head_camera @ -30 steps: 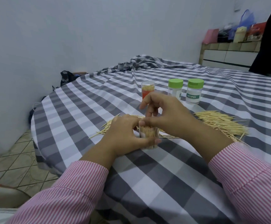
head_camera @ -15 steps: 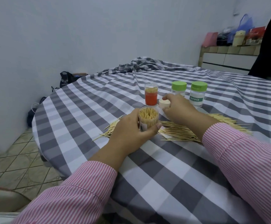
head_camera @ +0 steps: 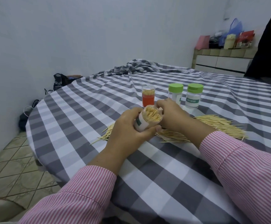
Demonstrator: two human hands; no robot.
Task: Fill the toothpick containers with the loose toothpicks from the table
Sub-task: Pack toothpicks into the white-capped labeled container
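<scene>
The lower body of the open toothpick container (head_camera: 149,119) is covered by the left hand (head_camera: 126,128), and part of the loose toothpick pile (head_camera: 220,124) is hidden behind the right hand (head_camera: 172,115). The right grip's fingertips are concealed behind the container, so what they touch cannot be told. The label of the nearer green-lidded jar (head_camera: 175,92) is partly blocked by that hand.

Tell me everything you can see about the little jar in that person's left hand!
The jar is a small clear plastic tube with a white label bearing a green patch. It has no lid on and is packed full of pale wooden toothpicks, their tips showing at the mouth. It is tilted, mouth facing up and toward the camera, above the checked tablecloth. The left hand grips its body; the right hand is right beside its rim.
</scene>
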